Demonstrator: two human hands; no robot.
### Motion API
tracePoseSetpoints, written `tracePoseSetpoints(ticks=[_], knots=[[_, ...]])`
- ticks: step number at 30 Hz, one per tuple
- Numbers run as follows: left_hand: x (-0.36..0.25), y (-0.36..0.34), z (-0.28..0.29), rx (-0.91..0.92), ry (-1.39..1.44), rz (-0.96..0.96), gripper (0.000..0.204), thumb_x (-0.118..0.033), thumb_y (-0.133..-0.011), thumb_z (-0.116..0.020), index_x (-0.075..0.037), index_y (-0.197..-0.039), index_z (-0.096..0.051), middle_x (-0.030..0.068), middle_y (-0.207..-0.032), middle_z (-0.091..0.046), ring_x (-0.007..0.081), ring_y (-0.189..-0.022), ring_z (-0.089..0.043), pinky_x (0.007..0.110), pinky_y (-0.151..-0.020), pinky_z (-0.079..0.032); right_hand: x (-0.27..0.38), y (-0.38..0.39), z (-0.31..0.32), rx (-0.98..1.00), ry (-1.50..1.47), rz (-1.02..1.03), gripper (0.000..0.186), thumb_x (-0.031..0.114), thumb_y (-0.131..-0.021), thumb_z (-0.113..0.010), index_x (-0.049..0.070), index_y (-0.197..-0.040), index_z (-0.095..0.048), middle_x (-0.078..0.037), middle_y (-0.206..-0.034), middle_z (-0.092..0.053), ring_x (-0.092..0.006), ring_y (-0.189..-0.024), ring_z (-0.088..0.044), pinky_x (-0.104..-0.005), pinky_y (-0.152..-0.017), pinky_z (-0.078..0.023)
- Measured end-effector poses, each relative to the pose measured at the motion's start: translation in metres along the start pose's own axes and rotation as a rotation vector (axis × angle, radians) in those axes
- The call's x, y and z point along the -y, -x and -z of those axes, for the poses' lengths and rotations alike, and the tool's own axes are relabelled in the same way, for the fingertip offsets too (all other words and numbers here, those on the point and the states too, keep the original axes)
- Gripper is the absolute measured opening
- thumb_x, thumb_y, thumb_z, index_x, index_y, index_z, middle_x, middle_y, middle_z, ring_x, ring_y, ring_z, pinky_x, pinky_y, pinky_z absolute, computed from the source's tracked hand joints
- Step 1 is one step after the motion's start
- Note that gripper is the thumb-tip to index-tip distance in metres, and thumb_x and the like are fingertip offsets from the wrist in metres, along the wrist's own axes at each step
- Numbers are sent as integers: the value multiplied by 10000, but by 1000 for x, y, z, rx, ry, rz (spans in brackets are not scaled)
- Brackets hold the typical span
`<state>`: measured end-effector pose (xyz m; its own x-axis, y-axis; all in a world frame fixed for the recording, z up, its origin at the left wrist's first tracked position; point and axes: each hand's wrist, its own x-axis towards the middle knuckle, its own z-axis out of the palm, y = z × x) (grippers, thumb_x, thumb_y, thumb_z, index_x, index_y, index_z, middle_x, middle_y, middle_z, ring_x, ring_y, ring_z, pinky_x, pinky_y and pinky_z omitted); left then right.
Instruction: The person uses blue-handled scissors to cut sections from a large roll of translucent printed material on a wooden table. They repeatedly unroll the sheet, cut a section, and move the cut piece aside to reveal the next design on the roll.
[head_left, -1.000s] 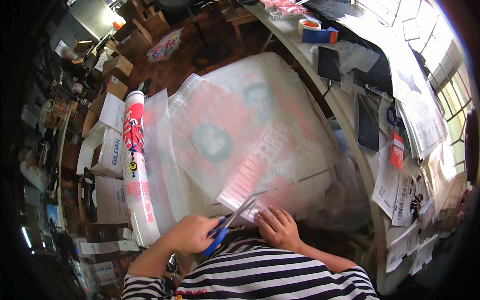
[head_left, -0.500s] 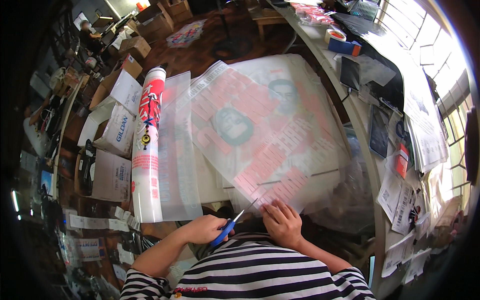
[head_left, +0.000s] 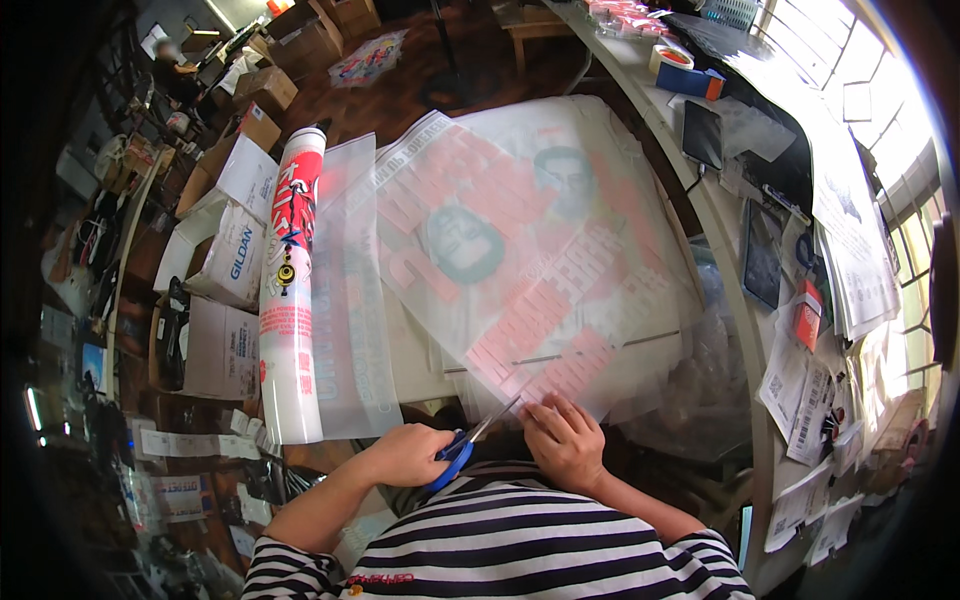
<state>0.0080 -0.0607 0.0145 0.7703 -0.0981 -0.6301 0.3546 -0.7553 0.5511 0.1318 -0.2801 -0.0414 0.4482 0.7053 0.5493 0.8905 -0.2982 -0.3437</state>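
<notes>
My left hand (head_left: 410, 455) grips blue-handled scissors (head_left: 452, 465), their blades angled up and right to the lower edge of a translucent printed sheet (head_left: 500, 290). The sheet carries red lettering and two dark green portrait prints and lies over further sheets. My right hand (head_left: 560, 445) has its fingers bent onto that edge, pinching it just right of the blade tips. Whether the blades have cut into it is unclear. A white-and-red printed roll (head_left: 292, 280) lies on more translucent film left of my hands.
Open cardboard boxes (head_left: 215, 260) stand at left. A long side table (head_left: 735, 285) on the right holds two phones (head_left: 701, 132), tape (head_left: 670, 60), papers and pens, beside a barred window. At back left a person (head_left: 175, 80) sits among boxes; a small printed sheet (head_left: 365, 60) lies on the floor.
Since a second ago the view has shifted, so the roll and sheets sit differently in frame. The scissor tips have dropped slightly to the sheet's lower edge. Both hands keep their grips.
</notes>
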Motion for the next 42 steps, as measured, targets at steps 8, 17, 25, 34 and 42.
tracePoseSetpoints(ticks=[8, 17, 25, 34, 42], knots=[[-2, 1, -1, -21, 192, -32, 299, -351, -834, -575, -64, -891, -632, 147, -740, -652, 327, -711, -636, 402, -635, -474, 0, 2, 0, 5, 10, -2, 217, 132, -728, -653, 103, -938, -697, -31, -1008, -628, -274, -967, -622, -371, -806, -507], [-6, 5, 4, 60, 412, -1, 263, -311, -846, -583, -68, -930, -638, 104, -745, -670, 240, -678, -643, 338, -630, -468, 4, -7, 1, 31, 162, 76, 305, 148, -692, -638, 84, -987, -683, -2, -1016, -629, -151, -736, -518, -267, -541, -360], [5, 0, -5, -16, 280, -47, 252, -277, -834, -603, -36, -900, -639, 151, -721, -630, 275, -645, -597, 351, -591, -455, 4, -12, -7, -13, 152, 141, 263, 127, -678, -629, 56, -923, -696, 1, -986, -620, -131, -690, -472, -262, -506, -320], [12, -4, -7, -11, 243, -26, 188, -161, -796, -626, -31, -930, -648, 79, -725, -675, 156, -635, -628, 289, -595, -468, 3, -11, -7, 23, 152, 136, 215, 128, -687, -637, 108, -892, -697, 31, -992, -635, -127, -691, -488, -254, -513, -333], [10, -6, -8, -28, 282, -37, 174, -142, -788, -640, -19, -910, -645, 88, -707, -664, 132, -625, -617, 281, -579, -459, 1, -8, -9, -15, 114, 145, 222, 113, -694, -645, 84, -908, -696, 13, -980, -626, -128, -683, -484, -256, -501, -324]])
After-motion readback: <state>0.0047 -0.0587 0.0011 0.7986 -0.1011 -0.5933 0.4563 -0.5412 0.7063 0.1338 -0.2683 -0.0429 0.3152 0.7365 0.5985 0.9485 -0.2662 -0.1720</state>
